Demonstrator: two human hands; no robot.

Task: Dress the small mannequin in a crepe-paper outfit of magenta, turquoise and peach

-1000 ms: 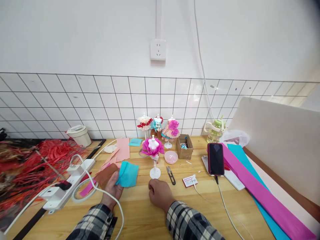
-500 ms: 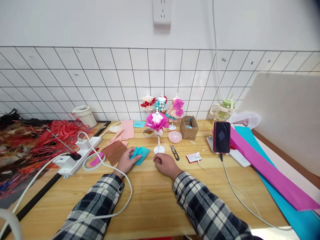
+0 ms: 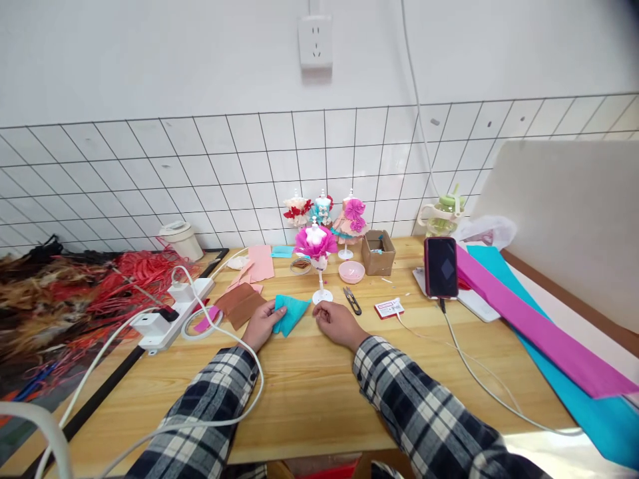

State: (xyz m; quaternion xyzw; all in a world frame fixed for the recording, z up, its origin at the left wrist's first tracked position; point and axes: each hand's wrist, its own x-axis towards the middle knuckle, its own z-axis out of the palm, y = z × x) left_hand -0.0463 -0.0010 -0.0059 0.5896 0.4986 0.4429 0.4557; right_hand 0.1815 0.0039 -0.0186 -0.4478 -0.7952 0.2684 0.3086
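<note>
On my left hand [image 3: 262, 324] I have the thumb and fingers [image 3: 279, 312] closed in a pinch on the left edge of a teal paper piece [image 3: 294, 314], which sits just above the tabletop [image 3: 299, 406] or against it; I can't tell which from up here. My right hand [image 3: 340, 326] rests with its fingers curled loosely inward, close to the paper's right tip, and I can't see whether they grip anything. Just beyond that hand stands a small white dress form [image 3: 317, 250] in a magenta ruffle, upright on its round base. To its right I have a pair of snips [image 3: 352, 302], a pink dish [image 3: 351, 272] and a small cardboard box [image 3: 378, 262]; 3 more dressed forms [image 3: 351, 225] stand behind it, near the tiled wall [image 3: 239, 166]. Left of the teal piece lie brown paper [image 3: 242, 303] and pink sheets [image 3: 261, 263], then a white ring [image 3: 190, 334] and a power strip [image 3: 174, 327], with red strands [image 3: 147, 271] farther out. On my far right, a phone [image 3: 441, 266] leans upright on its cable end, beside long magenta paper [image 3: 539, 319] and teal paper [image 3: 564, 392].
</note>
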